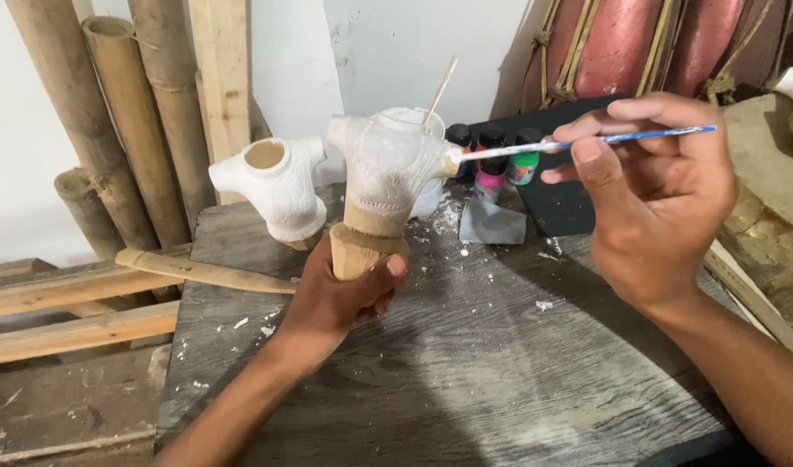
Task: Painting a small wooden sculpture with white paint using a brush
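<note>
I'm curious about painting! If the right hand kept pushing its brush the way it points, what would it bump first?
The right hand aims its brush leftward; the tip already seems to meet the white carved torso, though depth is unclear.

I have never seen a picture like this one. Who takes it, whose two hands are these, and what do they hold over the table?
There is one picture, from a camera worn on a person's head, looking down at that person's own bare hands. The left hand grips the bare wooden base of a carved torso figure, whose upper part is coated white. The right hand holds a thin paintbrush with its tip touching the figure's shoulder. On the grey wooden table stands a second white torso, small paint bottles and a white cup with a stick in it. White flecks dot the table. Bamboo poles lean against the wall.
</note>
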